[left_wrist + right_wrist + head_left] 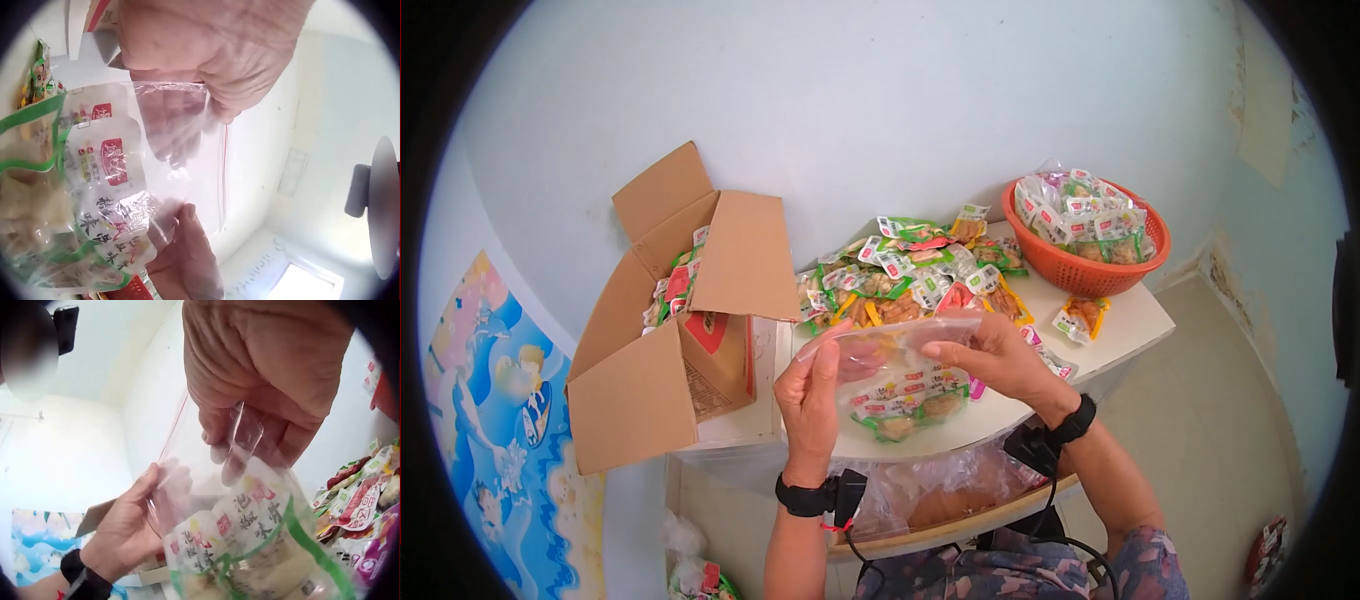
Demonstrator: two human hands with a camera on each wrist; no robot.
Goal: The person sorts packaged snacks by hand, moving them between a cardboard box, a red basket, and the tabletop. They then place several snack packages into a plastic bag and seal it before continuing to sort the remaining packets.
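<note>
Both hands hold a clear bag [900, 350] up between them, just over the near edge of the table [1125, 322]. The left hand [808, 398] pinches the bag's top edge at its left corner, thumb against curled fingers. The right hand [992, 357] pinches the same edge at the other end. A thin red zip line runs along the mouth. Green-bordered packets [900, 408] sit in the bag's bottom, below both hands. Each has a red label with white Chinese characters and dark characters beneath, perhaps 泡椒, though the film warps them. Beyond the hands lies a pile [915, 270] of similar packets. Further right of the right hand, an orange basket [1090, 272] holds more. Left of the left hand stands an open carton [640, 400].
</note>
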